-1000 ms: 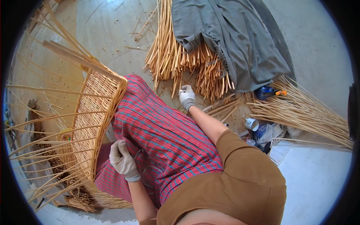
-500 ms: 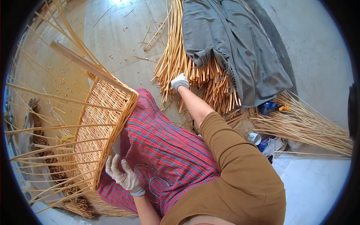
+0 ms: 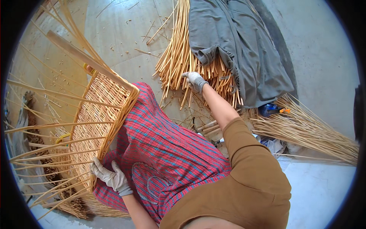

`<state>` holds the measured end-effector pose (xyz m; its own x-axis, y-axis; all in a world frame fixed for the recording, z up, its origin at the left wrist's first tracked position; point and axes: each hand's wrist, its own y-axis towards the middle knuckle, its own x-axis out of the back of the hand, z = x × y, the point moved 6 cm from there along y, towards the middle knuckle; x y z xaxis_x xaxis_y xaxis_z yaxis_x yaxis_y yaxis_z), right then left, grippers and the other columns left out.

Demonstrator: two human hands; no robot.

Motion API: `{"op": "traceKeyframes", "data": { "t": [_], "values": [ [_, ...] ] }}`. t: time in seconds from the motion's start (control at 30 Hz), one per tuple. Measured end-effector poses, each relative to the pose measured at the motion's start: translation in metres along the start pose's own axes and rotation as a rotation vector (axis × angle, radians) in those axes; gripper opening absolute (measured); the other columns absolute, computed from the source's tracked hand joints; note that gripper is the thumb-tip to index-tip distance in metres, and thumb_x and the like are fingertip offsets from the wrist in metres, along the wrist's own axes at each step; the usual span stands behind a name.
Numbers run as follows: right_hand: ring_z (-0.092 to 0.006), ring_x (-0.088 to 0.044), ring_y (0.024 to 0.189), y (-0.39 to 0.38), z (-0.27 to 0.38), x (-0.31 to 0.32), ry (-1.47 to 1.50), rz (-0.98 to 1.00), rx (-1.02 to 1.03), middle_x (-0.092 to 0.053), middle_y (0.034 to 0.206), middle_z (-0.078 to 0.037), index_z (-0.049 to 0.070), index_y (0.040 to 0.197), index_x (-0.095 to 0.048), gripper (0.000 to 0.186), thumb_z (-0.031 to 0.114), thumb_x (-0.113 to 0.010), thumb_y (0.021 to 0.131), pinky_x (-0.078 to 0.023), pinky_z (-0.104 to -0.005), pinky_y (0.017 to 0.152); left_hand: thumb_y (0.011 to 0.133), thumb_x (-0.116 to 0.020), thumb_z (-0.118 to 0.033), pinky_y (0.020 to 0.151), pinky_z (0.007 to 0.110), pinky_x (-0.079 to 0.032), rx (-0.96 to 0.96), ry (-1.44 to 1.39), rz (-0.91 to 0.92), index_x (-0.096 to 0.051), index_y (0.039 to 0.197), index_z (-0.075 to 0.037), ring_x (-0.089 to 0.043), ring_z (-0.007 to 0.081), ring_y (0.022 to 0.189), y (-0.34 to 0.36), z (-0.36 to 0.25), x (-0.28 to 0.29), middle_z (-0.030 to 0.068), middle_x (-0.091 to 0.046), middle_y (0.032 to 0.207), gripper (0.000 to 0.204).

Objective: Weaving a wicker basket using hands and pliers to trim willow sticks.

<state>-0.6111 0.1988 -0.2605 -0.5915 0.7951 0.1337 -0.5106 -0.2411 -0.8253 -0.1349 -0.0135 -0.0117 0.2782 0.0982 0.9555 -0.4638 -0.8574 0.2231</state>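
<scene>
A partly woven wicker basket (image 3: 95, 110), its long loose stakes fanning out leftward, stands on its side at my left against red plaid cloth (image 3: 160, 137) over my lap. My left hand (image 3: 111, 177), in a pale glove, touches the lower part of the basket's rim with its fingers apart. My right hand (image 3: 194, 80), gloved too, reaches forward onto the cut ends of a thick bundle of peeled rods (image 3: 171, 68); its fingers are curled, and what lies within them is too small to make out. A grey cloth (image 3: 244, 57) covers much of the bundle.
Paler rods (image 3: 305, 129) fan out at the right beside a dark blue bottle with orange top (image 3: 272, 110) and crumpled plastic (image 3: 276, 147). Scraps litter the floor (image 3: 118, 42). Darker material (image 3: 45, 164) lies behind the basket at the left.
My left hand has opened from a curl and moved left onto the basket rim. My right hand has moved up onto the rod bundle, then slightly right.
</scene>
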Motion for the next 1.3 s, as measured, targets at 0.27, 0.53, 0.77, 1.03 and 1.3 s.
{"op": "traceKeyframes", "data": {
  "t": [0.27, 0.53, 0.77, 1.03, 1.3],
  "values": [
    [-0.0277, -0.068, 0.090, 0.031, -0.003, -0.020, -0.970, -0.057, 0.183, -0.072, 0.093, -0.010, 0.006, 0.108, -0.070, 0.029, 0.016, -0.050, 0.090, -0.052, -0.0371, 0.081, 0.083, -0.072, -0.015, 0.118, 0.051, -0.022, 0.037, 0.030, -0.078, -0.039, 0.146, -0.008, -0.027, 0.0413, 0.141, 0.001, -0.004, -0.009, 0.0236, -0.030, 0.149, 0.071],
    [-0.0241, -0.057, 0.121, 0.074, 0.004, -0.061, -1.547, -0.222, 0.176, -0.060, 0.131, -0.008, 0.009, 0.128, -0.060, 0.043, 0.025, -0.034, 0.099, -0.039, -0.0399, 0.103, 0.078, -0.073, -0.015, 0.118, 0.053, -0.021, 0.084, 0.071, -0.081, -0.038, 0.147, -0.010, -0.022, 0.0435, 0.142, -0.003, -0.002, -0.016, 0.0216, -0.030, 0.149, 0.077],
    [-0.0261, -0.071, 0.090, 0.083, -0.004, -0.066, -0.465, -0.145, -0.168, -0.073, 0.090, -0.015, 0.002, 0.095, -0.070, 0.036, 0.036, -0.061, 0.084, -0.055, -0.0446, 0.074, 0.082, -0.071, -0.022, 0.118, 0.057, -0.016, 0.066, 0.105, -0.121, -0.037, 0.147, -0.010, -0.019, 0.0444, 0.143, -0.009, 0.001, -0.022, 0.0208, -0.029, 0.147, 0.075],
    [-0.0320, -0.062, 0.067, 0.079, -0.029, -0.031, 0.145, -0.082, -0.010, -0.064, 0.081, -0.015, 0.006, 0.120, -0.056, 0.034, 0.030, -0.043, 0.099, -0.053, -0.0478, 0.062, 0.073, -0.075, -0.013, 0.119, 0.056, -0.014, 0.032, 0.075, -0.174, -0.035, 0.147, -0.011, -0.022, 0.0439, 0.140, -0.005, -0.003, -0.022, 0.0223, -0.032, 0.143, 0.084],
    [-0.0236, -0.065, 0.063, 0.008, 0.013, -0.011, 0.635, 0.412, 0.099, -0.067, 0.078, -0.009, 0.008, 0.092, -0.064, 0.028, 0.030, -0.050, 0.100, -0.057, -0.0419, 0.063, 0.073, -0.070, -0.008, 0.118, 0.053, -0.017, 0.103, 0.044, -0.063, -0.035, 0.148, -0.014, -0.025, 0.0427, 0.140, -0.003, -0.010, -0.013, 0.0244, -0.031, 0.148, 0.084]
  ]
}}
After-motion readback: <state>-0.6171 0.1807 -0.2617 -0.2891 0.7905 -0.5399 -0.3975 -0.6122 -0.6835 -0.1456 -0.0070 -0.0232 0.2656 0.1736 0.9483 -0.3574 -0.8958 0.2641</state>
